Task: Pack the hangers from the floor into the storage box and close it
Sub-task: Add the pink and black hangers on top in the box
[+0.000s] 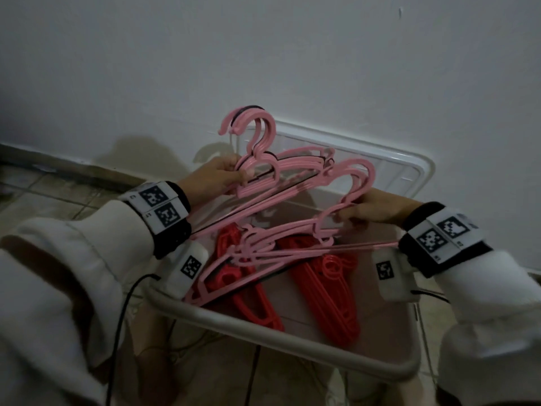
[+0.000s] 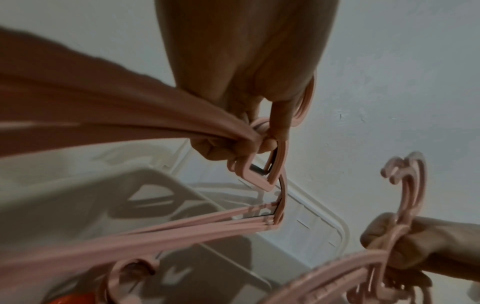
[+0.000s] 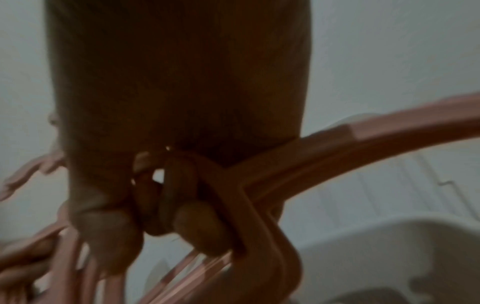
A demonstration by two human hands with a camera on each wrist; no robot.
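White sleeves [image 1: 73, 259] sit closest to the head cam, both wrists strapped w/ black bands carrying printed square-code tags [image 1: 159, 208], plus thin black cables [image 1: 123, 312] hanging off the left side.

Just past that is the near rim of the clear plastic storage box [image 1: 263, 332], open on top. Two stacks of red plastic hangers [image 1: 330, 291] lie on the bottom of the box, side by side. A loose bunch of pink hangers [image 1: 254, 247] lies tilted on top of them, one end poking up over the near-left rim.

Above the box, the left hand [image 1: 219, 172] grips a bundle of pink plastic hangers [image 1: 263, 148] right at the base of the hooks; left wrist cam shows its fingers [image 2: 215, 152] curled tight around the necks, hooks pointing up. Right hand [image 1: 371, 208] holds a second pink hanger bundle [image 1: 351, 183] the same way, and its fingers [image 3: 197, 226] are wrapped round the necks in the right wrist view (blurry tho). The two bundles overlap a bit in the middle, both held over the box opening, not resting on anything afaict.

Behind the box, its clear lid [image 1: 380, 165] w/ a white edge leans against the white wall [image 1: 263, 54]. Tiled floor [image 1: 58, 189] shows at the left.
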